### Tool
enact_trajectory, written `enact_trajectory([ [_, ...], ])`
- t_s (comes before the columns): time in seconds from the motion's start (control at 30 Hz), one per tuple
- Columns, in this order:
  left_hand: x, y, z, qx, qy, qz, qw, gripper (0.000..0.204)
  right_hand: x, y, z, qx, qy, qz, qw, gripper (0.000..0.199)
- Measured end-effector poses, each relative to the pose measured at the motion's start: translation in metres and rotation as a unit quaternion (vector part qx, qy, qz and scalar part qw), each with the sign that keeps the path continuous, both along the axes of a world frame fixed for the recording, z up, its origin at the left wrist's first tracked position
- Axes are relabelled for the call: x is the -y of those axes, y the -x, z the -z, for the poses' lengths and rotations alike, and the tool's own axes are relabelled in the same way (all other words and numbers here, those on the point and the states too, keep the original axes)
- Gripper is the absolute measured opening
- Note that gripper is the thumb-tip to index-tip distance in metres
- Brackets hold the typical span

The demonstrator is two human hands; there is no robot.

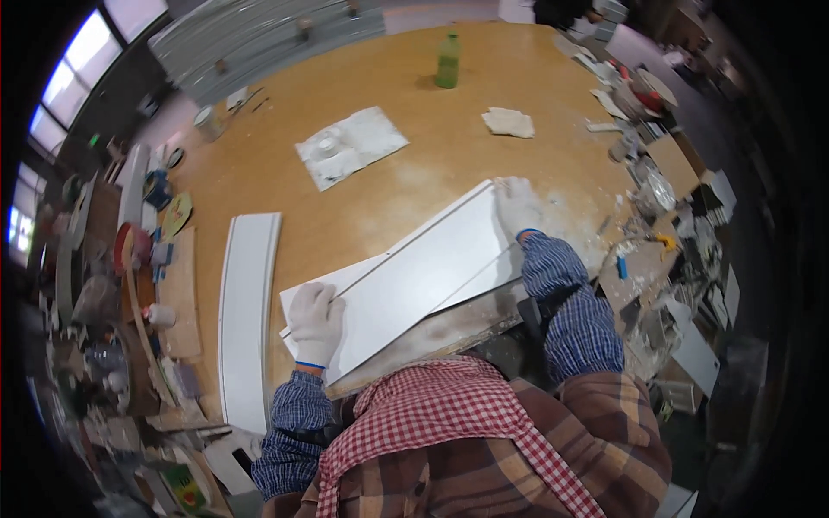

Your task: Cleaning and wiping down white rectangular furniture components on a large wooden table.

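Note:
A long white panel (436, 263) with a groove along its far edge lies slanted in front of me, its right end farther away. Part of another white piece shows beneath it, at the left end and along the lower right edge. My left hand (314, 324), in a white glove, grips the panel's left end with its fingers bent over it. At the far right end my right hand (518, 205), also gloved, is closed around the corner; its fingertips are partly hidden. A second long white panel (245, 319) lies lengthwise to the left, apart from my hands.
The brown table (414, 147) carries a green bottle (447, 62), a folded cloth (509, 123) and a white sheet (371, 138) with a small round container (328, 144) on it. A can (206, 123) stands far left. Clutter lines both sides; wrapped stacks (268, 43) lie beyond.

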State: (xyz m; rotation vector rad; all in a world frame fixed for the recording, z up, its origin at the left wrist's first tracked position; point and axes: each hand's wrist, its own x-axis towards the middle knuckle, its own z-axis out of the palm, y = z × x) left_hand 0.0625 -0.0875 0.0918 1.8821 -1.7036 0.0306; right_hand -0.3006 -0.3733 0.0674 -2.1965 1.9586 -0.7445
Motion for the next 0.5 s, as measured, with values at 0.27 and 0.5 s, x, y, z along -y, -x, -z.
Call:
enact_trajectory([
  [0.27, -0.086, 0.034, -0.009, -0.080, -0.053, -0.117, 0.988, 0.016, -0.036, 0.008, 0.005, 0.221, -0.094, -0.017, 0.971, 0.045],
  [0.5, -0.116, 0.024, -0.034, -0.172, -0.335, -0.219, 0.900, 0.057, -0.051, -0.020, -0.004, 0.378, -0.142, -0.039, 0.914, 0.050],
])
